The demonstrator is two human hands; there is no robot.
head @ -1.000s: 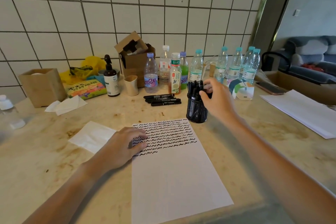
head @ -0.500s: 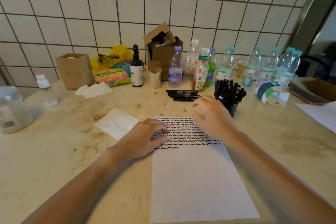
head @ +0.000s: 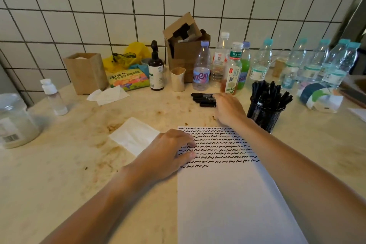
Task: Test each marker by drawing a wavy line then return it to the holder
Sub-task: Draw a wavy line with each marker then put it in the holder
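Right hand (head: pixel 229 111) over near end of four loose black markers (head: pixel 204 100) lying side by side on stained beige countertop (head: pixel 59 174), just left of black wire-mesh holder (head: pixel 264 114) packed with more black markers. Fingertips at the marker ends; fingers bent, but whether already pinching one cannot tell. Left hand (head: pixel 168 152) flat, fingers spread loosely, pressing left edge of white paper sheet (head: pixel 227 200) bearing rows of black wavy lines; last row only partly filled.

Step in hand, by judgement: picking next untested marker. Best to take the nearest one alone, pinching mid-barrel and lifting clear so neighbours stay put. Keep paper pinned. Uncap, draw beside last squiggle, recap firmly, then drop into holder, not back on counter.
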